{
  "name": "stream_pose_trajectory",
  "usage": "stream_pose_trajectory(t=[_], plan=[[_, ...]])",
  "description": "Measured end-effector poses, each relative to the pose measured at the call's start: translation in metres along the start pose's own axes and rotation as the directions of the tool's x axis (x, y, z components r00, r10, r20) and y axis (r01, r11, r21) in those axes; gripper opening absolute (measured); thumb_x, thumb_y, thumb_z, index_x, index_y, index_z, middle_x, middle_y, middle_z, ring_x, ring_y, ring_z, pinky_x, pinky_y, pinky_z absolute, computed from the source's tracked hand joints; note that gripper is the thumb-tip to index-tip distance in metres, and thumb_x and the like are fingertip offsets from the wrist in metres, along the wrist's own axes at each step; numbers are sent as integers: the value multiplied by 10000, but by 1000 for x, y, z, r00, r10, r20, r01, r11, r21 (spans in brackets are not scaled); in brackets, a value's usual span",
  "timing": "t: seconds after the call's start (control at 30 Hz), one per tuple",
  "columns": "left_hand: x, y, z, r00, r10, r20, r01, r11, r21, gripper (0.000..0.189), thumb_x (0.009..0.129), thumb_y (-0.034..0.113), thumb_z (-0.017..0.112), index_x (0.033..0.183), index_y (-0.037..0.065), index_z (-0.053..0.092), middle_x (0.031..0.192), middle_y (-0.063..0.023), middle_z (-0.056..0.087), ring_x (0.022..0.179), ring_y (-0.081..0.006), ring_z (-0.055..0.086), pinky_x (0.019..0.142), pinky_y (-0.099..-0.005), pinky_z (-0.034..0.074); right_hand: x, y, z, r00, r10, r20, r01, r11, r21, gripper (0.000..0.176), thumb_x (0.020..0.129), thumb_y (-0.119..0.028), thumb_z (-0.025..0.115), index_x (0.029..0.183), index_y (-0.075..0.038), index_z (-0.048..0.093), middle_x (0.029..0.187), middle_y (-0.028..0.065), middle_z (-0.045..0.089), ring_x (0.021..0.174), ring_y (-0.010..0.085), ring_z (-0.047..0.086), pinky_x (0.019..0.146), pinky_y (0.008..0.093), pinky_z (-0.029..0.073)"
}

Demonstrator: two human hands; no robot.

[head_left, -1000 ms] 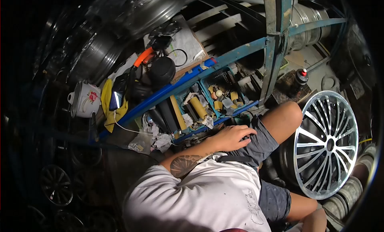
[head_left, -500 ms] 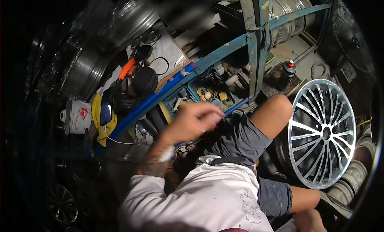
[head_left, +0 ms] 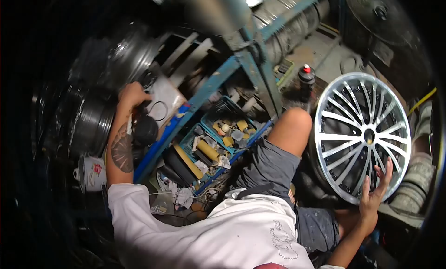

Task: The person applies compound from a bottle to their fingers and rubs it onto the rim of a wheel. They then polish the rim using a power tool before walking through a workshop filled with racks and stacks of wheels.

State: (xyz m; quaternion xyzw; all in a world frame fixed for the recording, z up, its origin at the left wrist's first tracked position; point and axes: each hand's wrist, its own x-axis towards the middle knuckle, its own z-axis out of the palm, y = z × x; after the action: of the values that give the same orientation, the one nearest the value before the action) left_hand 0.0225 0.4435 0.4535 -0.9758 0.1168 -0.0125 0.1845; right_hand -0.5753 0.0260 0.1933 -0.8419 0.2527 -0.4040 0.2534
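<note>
My left hand [head_left: 133, 93] is at the upper left, fingers curled down over dark gear on a pale board [head_left: 168, 95]. What lies under its fingers is hidden. A round black padded thing [head_left: 145, 129] sits just beside the tattooed forearm. At the right, my right hand [head_left: 370, 198] is open, fingers spread, in front of the lower edge of a multi-spoke alloy wheel [head_left: 335, 137]. The wheel has bright silver spokes and dark gaps, and it leans tilted beside my knee. Whether the right hand touches the rim cannot be told.
Teal baskets [head_left: 204, 118] hold yellow and grey pads and scraps. A blue metal frame [head_left: 218, 78] crosses above them. Near the wheel stands a black bottle with a red cap [head_left: 306, 76]. A flowered white pot [head_left: 90, 174] and dark wheel rims [head_left: 93, 123] are at the left.
My left hand has moved from above the baskets to the gear at the upper left. My right hand has risen from the bottom edge to the wheel. The view has shifted.
</note>
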Motion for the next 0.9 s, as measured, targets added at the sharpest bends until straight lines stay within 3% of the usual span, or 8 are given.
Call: stream_pose_trajectory(t=[0.3, 0.4, 0.43, 0.47, 0.53, 0.63, 0.77, 0.9], plan=[[-92, 80, -67, 802, 316, -506, -401, 914, -65, 292, 847, 76, 719, 1106, -33, 640, 979, -188, 655, 841, -335, 640, 780, -388, 526, -39, 63, -51, 789, 493, -367, -509, 859, 59, 545, 943, 4, 536, 1480, 45, 453, 1459, 147, 534, 1016, 174, 622, 930, 322, 486], [-133, 185, -99, 658, 656, -371, -746, 500, -438, 191, 826, 134, 724, 913, 11, 606, 980, -136, 562, 985, -270, 572, 930, -403, 482, -37, 97, -54, 661, 526, -535, -646, 762, -49, 419, 977, -19, 523, 1391, 39, 535, 1335, 147, 584, 1026, 196, 621, 913, 318, 485], [-139, 253, -140, 567, 824, 10, -614, 431, -661, 481, 909, 347, 739, 1198, -33, 681, 1006, -168, 673, 975, -267, 628, 848, -374, 505, -34, 103, -59, 608, 592, -529, -744, 657, -121, 403, 982, -92, 550, 1358, 51, 560, 1413, 224, 540, 1099, 332, 615, 992, 419, 487], [-138, 305, -145, 470, 883, 0, -510, 271, -816, 211, 886, 272, 741, 932, 69, 709, 898, -19, 580, 893, -148, 541, 793, -315, 456, -34, 118, -63, 645, 523, -557, -733, 630, -258, 403, 986, -117, 549, 1353, 48, 561, 1395, 238, 549, 1143, 374, 603, 1022, 455, 470], [-108, 384, -115, 319, 903, -288, -276, -202, -940, 432, 798, 279, 762, 634, 40, 440, 1014, -179, 564, 950, -285, 549, 997, -449, 457, -11, 139, -70, 654, 436, -618, -736, 555, -388, 405, 992, -165, 554, 1341, 40, 569, 1361, 263, 567, 1222, 438, 572, 1072, 507, 436], [-102, 520, -172, 374, 812, -448, -250, -377, -892, 610, 788, 530, 757, 665, 43, 411, 1202, -243, 660, 1316, -377, 560, 1122, -507, 382, -4, 149, -71, 527, 644, -555, -836, 510, -202, 469, 1001, -224, 572, 1392, 31, 530, 1333, 328, 570, 1254, 484, 551, 1080, 524, 427], [-115, 631, -286, -318, 829, -461, 97, -455, -885, 410, 875, 367, 731, 697, 56, 532, 912, -128, 727, 1152, -337, 660, 1039, -411, 451, 5, 100, -63, 151, 930, -335, -988, 157, -9, 704, 994, -366, 590, 1552, -20, 337, 1307, 411, 552, 1237, 520, 555, 1048, 548, 448], [-192, 635, -387, -571, 794, 210, -494, -128, -860, 325, 890, 335, 717, 820, 32, 619, 959, -108, 739, 1022, -212, 677, 929, -360, 496, -26, -6, -76, 214, 970, -113, -847, 127, -516, 700, 960, -444, 575, 1525, -59, 424, 1329, 260, 634, 1204, 490, 605, 1068, 536, 465]])
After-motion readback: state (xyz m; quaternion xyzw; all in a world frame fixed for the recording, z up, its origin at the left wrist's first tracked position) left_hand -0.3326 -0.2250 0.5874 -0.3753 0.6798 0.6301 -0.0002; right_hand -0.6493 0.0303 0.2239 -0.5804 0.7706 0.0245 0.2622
